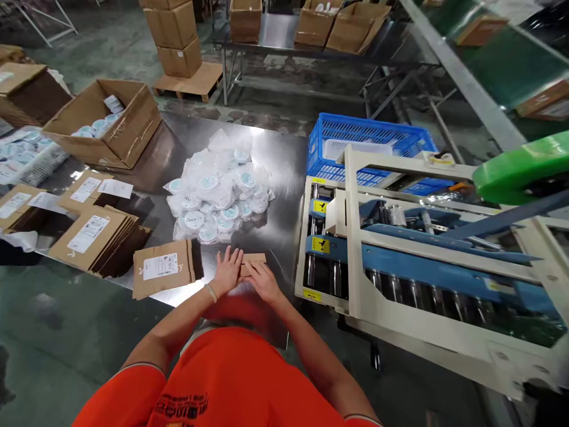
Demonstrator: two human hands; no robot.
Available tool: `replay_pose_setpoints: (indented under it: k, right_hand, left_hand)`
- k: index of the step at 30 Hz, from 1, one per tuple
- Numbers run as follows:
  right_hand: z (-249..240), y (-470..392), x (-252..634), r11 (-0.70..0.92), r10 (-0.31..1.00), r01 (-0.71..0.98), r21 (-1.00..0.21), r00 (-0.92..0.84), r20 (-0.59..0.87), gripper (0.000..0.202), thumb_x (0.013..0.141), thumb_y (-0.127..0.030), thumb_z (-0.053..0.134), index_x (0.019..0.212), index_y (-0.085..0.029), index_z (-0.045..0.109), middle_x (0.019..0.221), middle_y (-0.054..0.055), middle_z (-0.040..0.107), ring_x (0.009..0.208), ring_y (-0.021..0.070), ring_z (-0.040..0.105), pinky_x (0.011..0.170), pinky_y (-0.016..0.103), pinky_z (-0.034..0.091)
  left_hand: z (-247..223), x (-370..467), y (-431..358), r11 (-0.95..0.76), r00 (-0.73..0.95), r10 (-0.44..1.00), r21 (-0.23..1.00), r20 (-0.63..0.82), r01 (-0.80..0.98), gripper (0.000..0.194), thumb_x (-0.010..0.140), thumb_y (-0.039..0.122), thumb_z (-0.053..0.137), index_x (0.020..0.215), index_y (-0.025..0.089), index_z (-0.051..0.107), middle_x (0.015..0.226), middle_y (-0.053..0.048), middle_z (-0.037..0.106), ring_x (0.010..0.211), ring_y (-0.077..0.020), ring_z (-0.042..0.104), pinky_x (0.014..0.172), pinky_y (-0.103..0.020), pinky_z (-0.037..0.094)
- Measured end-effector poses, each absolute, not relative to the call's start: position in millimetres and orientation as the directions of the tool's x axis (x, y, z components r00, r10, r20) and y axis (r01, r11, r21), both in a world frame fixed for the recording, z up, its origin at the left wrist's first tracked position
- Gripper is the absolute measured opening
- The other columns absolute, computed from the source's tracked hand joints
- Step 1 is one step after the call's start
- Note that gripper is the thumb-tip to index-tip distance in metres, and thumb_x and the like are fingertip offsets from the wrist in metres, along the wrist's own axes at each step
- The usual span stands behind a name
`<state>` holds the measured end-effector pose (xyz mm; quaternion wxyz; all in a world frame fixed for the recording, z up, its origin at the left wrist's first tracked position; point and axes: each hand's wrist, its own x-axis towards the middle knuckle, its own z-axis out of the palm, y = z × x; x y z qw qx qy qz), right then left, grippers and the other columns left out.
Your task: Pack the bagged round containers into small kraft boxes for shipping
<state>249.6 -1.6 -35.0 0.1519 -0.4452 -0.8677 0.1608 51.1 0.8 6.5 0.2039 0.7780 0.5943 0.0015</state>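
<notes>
A small brown cardboard box (254, 258) lies on the metal table near its front edge. My left hand (228, 271) rests at the box's left end, fingers apart and pointing forward. On the box's right side is my right hand (264, 281), its fingers closed on the cardboard. Just beyond both hands, a pile of clear-wrapped round items (217, 193) with pale blue labels covers the middle of the metal table (284, 228). A stack of flat cardboard pieces with a white label (160, 267) lies to the left of my left hand.
More labelled cardboard stacks (89, 234) lie at the left, below an open carton (128, 133) holding round items. A roller machine (338, 249) adjoins the table's right side, with a blue crate (317, 145) behind it. A green part (520, 166) juts in at the right.
</notes>
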Motion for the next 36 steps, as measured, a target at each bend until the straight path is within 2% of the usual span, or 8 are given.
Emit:
replay_pose_setpoints:
  k: [6,11,16,19,24,27,32,36]
  right_hand:
    - [-41,16,269,0.515,0.845,0.794,-0.322,-0.533,0.037,0.099,0.091,-0.058,0.080,0.170,-0.014,0.038,0.175,0.026,0.036,0.164,0.0437,0.030,0.129,0.062,0.034]
    - [-54,20,261,0.518,0.833,0.796,-0.312,-0.552,-0.025,0.101,0.089,-0.056,0.083,0.169,-0.016,0.038,0.173,0.027,0.040,0.165,0.0432,0.031,0.129,0.061,0.036]
    - [-71,19,270,0.507,0.831,0.742,-0.440,-0.556,0.019,0.103,0.086,-0.052,0.087,0.168,-0.016,0.037,0.165,0.025,0.050,0.161,0.0409,0.039,0.128,0.057,0.042]
    - [-86,10,299,0.333,0.938,0.791,-0.513,-0.333,0.095,0.113,0.086,-0.061,0.084,0.171,-0.013,0.027,0.168,0.028,0.042,0.160,0.0427,0.039,0.126,0.059,0.043]
    - [-118,-26,340,-0.049,0.971,0.889,-0.456,0.149,0.185,0.079,0.105,-0.060,0.054,0.165,-0.013,0.035,0.153,0.032,0.054,0.142,0.0463,0.055,0.110,0.065,0.051]
    - [-131,-41,343,-0.055,0.965,0.921,-0.385,0.148,0.216,0.062,0.109,-0.050,0.043,0.162,-0.019,0.043,0.151,0.031,0.058,0.139,0.0469,0.058,0.104,0.066,0.052]
    - [-147,-50,343,-0.074,0.991,0.960,-0.269,0.101,0.088,0.061,0.106,-0.048,0.047,0.161,-0.022,0.050,0.151,0.031,0.060,0.138,0.0523,0.059,0.099,0.070,0.053]
    - [-159,-52,346,-0.087,0.987,0.964,-0.252,0.118,0.110,0.059,0.105,-0.052,0.046,0.158,-0.027,0.053,0.150,0.027,0.062,0.136,0.0508,0.061,0.099,0.069,0.054]
  left_hand:
    - [6,59,-9,-0.210,0.279,0.931,0.280,-0.234,0.937,0.098,0.091,0.049,0.074,0.174,0.023,0.030,0.180,-0.019,0.029,0.167,-0.0549,0.011,0.126,-0.087,0.004]
    - [3,63,-3,-0.255,0.304,0.922,0.211,-0.242,0.943,0.114,0.079,0.055,0.085,0.172,0.013,0.035,0.175,-0.028,0.035,0.167,-0.0572,0.008,0.126,-0.086,-0.001]
    - [-18,54,-7,-0.266,0.324,0.931,0.295,-0.169,0.918,0.097,0.090,0.055,0.073,0.166,0.003,0.040,0.159,-0.034,0.053,0.161,-0.0533,0.034,0.129,-0.076,0.025]
    - [-37,52,1,-0.298,0.357,0.927,0.350,-0.117,0.888,0.096,0.094,0.059,0.066,0.165,0.001,0.038,0.158,-0.035,0.053,0.157,-0.0518,0.041,0.126,-0.069,0.037]
    - [-46,97,80,-0.370,0.406,0.914,0.376,-0.018,0.850,0.096,0.093,0.054,0.068,0.166,0.001,0.034,0.160,-0.033,0.052,0.157,-0.0491,0.041,0.131,-0.068,0.029]
    - [-38,148,148,-0.442,0.483,0.876,0.402,-0.001,0.802,0.093,0.091,0.045,0.071,0.165,0.001,0.037,0.161,-0.032,0.052,0.158,-0.0465,0.041,0.134,-0.066,0.023]
    - [-31,247,235,-0.586,0.657,0.754,0.485,0.031,0.649,0.096,0.084,0.034,0.078,0.164,-0.001,0.038,0.165,-0.032,0.048,0.164,-0.0466,0.032,0.138,-0.065,0.008]
    - [-34,332,256,-0.544,0.700,0.712,0.673,0.054,0.501,0.113,0.076,0.034,0.087,0.166,-0.003,0.030,0.170,-0.036,0.037,0.168,-0.0490,0.019,0.138,-0.067,0.001]
